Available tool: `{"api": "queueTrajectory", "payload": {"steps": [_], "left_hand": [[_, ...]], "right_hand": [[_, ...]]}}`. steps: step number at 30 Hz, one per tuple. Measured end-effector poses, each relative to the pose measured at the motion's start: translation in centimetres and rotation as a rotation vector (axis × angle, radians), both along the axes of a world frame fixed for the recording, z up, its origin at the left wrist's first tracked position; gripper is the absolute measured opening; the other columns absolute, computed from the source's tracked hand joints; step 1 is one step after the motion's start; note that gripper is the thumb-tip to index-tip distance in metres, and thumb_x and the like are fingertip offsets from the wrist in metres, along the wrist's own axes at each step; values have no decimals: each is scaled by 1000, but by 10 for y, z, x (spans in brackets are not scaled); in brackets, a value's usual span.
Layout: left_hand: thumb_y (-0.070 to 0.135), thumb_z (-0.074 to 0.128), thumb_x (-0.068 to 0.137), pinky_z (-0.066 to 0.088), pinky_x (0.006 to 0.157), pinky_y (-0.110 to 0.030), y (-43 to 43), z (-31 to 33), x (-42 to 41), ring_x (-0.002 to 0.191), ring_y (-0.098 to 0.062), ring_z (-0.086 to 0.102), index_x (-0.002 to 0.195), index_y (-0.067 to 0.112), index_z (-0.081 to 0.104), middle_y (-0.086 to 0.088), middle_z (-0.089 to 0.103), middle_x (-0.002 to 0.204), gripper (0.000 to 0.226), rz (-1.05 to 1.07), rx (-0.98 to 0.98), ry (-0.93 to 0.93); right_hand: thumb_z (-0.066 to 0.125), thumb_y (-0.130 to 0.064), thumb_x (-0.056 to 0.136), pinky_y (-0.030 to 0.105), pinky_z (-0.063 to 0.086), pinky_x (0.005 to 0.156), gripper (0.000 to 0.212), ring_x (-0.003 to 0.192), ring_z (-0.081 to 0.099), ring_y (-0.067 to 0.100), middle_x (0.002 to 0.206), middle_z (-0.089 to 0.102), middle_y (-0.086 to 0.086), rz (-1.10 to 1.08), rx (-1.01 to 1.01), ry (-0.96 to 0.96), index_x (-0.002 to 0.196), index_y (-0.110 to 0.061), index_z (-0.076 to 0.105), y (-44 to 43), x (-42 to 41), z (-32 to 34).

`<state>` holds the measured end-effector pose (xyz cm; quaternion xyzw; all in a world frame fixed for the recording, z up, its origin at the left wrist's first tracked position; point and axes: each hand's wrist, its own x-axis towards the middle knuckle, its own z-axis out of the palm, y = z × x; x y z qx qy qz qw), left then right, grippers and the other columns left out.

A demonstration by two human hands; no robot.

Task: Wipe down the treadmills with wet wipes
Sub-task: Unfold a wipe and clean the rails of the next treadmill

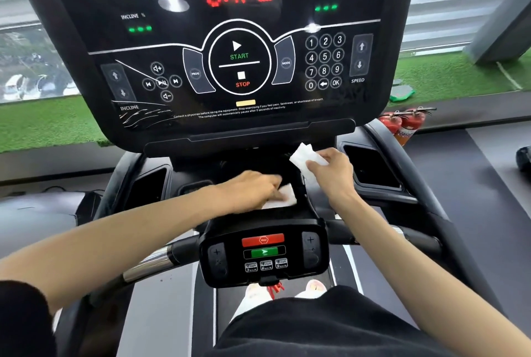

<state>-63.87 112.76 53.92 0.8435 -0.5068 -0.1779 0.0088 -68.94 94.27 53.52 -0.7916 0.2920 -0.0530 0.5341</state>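
You faced a treadmill whose black centre tray (287,214) sat under the console. One white wet wipe (283,198) lay flat on that tray, toward its right side. A dark side pocket (370,169) opened to the tray's right. Down on the belt (225,310), your two light shoes (316,287) rested side by side.

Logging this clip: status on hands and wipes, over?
Left hand pressing a wet wipe on the treadmill's centre tray, blurred. Right hand pinching a second wipe, held up under the console. Nothing in the way.
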Motion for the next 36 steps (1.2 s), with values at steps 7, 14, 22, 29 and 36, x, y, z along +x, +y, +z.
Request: {"api": "queueTrajectory", "payload": {"steps": [7, 14, 22, 29, 36], "left_hand": [[-11, 72, 58, 23, 49, -21, 59, 5, 42, 50, -7, 30, 119, 31, 61, 9, 41, 74, 74, -381, -11, -244], [-8, 64, 70, 35, 45, -30, -6, -15, 21, 63, -19, 51, 129, 21, 57, -5, 50, 88, 65, -327, -49, -333], [-4, 60, 73, 41, 47, -30, 31, -14, 21, 70, -31, 68, 116, 3, 58, -14, 62, 110, 43, 226, 163, -465], [4, 56, 71, 24, 46, -24, 17, 2, -4, 62, -32, 57, 69, 15, 44, -1, 46, 63, 17, 435, 348, -273], [1, 56, 83, 49, 67, -33, -37, -6, 2, 87, -25, 65, 93, 11, 72, -4, 68, 90, 21, 645, -24, 108]], "right_hand": [[63, -10, 84, 7, 38, 50, 18, 73, 55, 5, 95, 64, 0, -7, -1, 19, 102, -11, 64, -13, -1, -1], [65, -11, 84, 7, 37, 51, 12, 73, 54, 1, 92, 62, -4, 2, 24, 27, 93, -17, 61, -17, -4, -3], [63, -7, 84, 8, 39, 48, 15, 72, 56, 2, 89, 61, -5, 125, 49, 33, 92, -18, 59, -6, 0, 1], [62, -4, 84, 5, 38, 43, 14, 69, 55, 2, 83, 60, -5, 228, 89, 5, 93, -16, 59, -4, 1, 4], [63, -8, 85, 4, 36, 44, 12, 66, 52, 2, 82, 59, -3, 213, 58, -17, 94, -14, 60, -21, -1, 4]]}}
